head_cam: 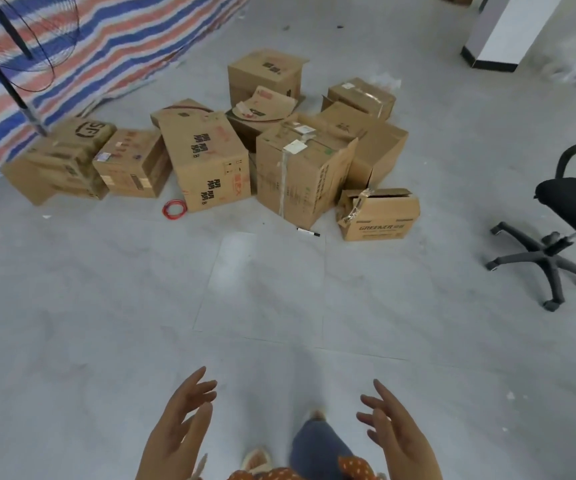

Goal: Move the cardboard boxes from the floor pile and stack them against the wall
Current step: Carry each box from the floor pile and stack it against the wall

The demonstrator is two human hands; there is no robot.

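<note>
- While the striped tarp (82, 43) hangs far left, the left hand (179, 427) hovers near, fingers spread, holding nothing.
- Farther off, the pile of cardboard boxes (210, 150) sits on the floor (72, 306).
- Right hand (397, 434) likewise empty, fingers spread.
- Far right, an office chair (563, 216).

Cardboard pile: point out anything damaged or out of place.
The small box at the front right has torn flaps and loose tape. A crushed box sags mid-pile. A red wire coil and a marker lie loose on the floor.

Both hands (179, 427) (395, 433) — empty, fingers spread
</note>
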